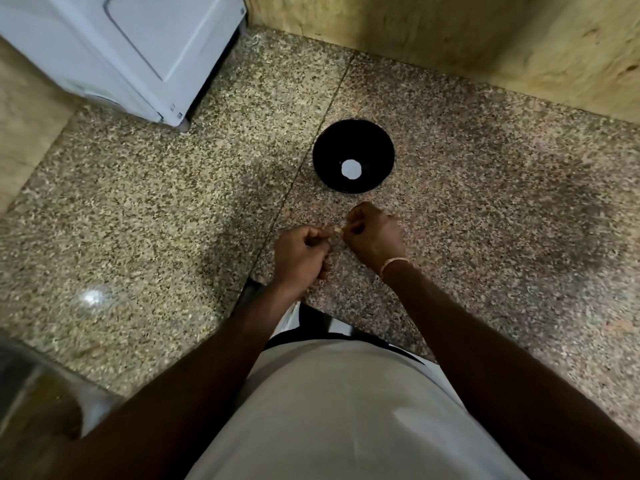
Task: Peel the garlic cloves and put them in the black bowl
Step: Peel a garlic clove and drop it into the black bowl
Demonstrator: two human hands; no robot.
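Fingers on both hands are curled in tight, and they pinch one small garlic clove between them; the left hand holds it from one side with its thumb and fingertips, and the right hand holds it from the other side; only a tiny pale bit of the clove shows between the two hands, so I cannot tell how much skin is on it; both hands are above the speckled stone counter, close in front of the person's body; the black bowl sits on the counter just past the hands, a little way off and not touching them; a bright white spot shines at the bottom of the bowl; a thin band goes round the right wrist; a white appliance stands far back on the left; a wooden wall runs along the back.
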